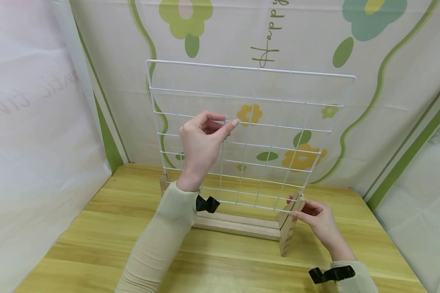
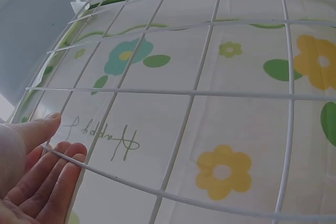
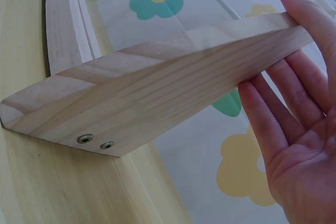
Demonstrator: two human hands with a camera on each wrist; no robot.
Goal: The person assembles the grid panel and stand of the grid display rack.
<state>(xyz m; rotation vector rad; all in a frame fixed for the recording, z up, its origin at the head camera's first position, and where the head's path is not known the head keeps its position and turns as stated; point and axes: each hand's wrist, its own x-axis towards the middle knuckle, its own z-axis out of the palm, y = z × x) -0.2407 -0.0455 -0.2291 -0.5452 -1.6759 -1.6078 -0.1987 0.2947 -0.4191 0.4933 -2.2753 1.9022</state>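
Observation:
A white wire grid panel stands tilted in a wooden stand, its lower part between the two end boards. My left hand holds a wire near the panel's middle between thumb and fingers. In the left wrist view, the fingertips lie against the wire and the thumb is bent over it. My right hand grips the top of the right end board, thumb on one edge and fingers round the other side. Two bolt heads show low on that board. My left arm partly hides the left end board.
The stand rests on a yellow wood-grain table. Behind it hangs a white cloth printed with flowers and lettering. More cloth walls the left and right sides. Each wrist wears a black strap mount.

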